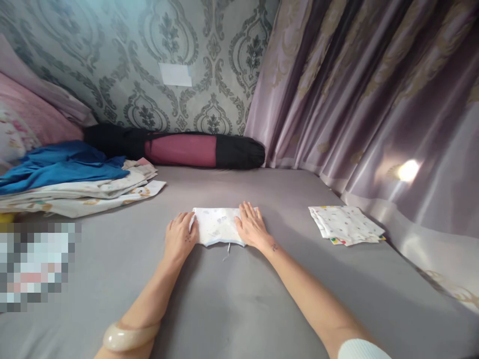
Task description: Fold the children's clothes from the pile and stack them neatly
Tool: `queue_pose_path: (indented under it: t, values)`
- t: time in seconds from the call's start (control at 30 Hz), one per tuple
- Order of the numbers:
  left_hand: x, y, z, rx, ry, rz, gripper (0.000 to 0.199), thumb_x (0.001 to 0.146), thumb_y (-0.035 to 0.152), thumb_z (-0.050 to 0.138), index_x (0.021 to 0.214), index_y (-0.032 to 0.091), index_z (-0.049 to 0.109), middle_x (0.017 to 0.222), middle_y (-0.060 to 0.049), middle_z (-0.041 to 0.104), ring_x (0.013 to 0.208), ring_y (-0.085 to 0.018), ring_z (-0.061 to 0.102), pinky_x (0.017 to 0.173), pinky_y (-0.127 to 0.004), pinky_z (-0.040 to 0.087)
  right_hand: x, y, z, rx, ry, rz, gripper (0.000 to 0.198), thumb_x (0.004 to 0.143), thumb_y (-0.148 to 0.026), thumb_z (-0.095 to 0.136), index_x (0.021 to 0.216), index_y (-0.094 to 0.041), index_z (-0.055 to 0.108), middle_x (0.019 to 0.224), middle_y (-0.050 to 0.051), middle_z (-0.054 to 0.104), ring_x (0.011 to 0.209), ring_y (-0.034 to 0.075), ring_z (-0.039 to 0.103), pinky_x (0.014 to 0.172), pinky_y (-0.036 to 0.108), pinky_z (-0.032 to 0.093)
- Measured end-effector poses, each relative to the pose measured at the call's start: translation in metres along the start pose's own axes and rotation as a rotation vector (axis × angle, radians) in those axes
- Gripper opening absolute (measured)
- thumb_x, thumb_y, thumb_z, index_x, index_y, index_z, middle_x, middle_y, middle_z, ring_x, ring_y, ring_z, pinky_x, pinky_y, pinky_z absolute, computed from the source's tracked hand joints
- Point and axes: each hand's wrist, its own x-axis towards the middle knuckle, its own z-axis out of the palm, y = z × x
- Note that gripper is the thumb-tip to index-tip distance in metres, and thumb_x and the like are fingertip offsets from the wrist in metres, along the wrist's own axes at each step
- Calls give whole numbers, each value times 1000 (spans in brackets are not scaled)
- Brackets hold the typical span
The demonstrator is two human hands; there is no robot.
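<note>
A folded white cloth with a faint grey print and pale blue trim lies flat in front of me, with thin strings hanging from its near edge. My left hand rests at the cloth's left edge, palm down, thumb apart from the fingers. Across the cloth's right end lies my right hand, flat with its fingers stretched out. Both palms are hidden. To the right is a small stack of folded printed cloths, apart from my hands.
The grey sheet spreads under everything. At left lie a blue cloth, printed white fabrics and a blurred-out item. A long black and maroon bag lies along the wall. Purple curtains hang at right.
</note>
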Motion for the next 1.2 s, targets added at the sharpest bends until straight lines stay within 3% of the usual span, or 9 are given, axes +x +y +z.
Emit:
queue_pose_path:
  t: [0.2,0.63,0.93,1.2]
  values:
    - [2,-7,0,-19,8,8,38,92,32,35,117,19,59,122,-11,63,114,-25,56,96,-36,43,-1,-4,13,14,-3,0,62,98,-42,19,146,-4,32,153,16,27,143,25,19,116,41,9]
    - [4,-4,-7,-42,-20,-39,36,91,28,37,117,15,60,111,-11,67,101,-24,61,86,-33,45,3,-7,7,29,-85,32,62,98,-42,21,146,-4,31,154,17,23,144,26,16,116,44,9]
    - [4,-2,-11,-61,-27,-84,35,91,26,39,115,14,60,110,-11,66,102,-24,61,86,-33,45,6,-42,10,120,-5,-65,59,98,-41,23,149,-11,26,154,18,24,143,28,19,113,50,14]
    - [5,-8,-4,-97,-5,-95,34,89,25,40,114,13,61,111,-12,66,101,-25,61,87,-35,46,4,-46,21,68,46,-69,57,98,-43,25,147,-14,30,152,19,28,141,30,21,112,55,12]
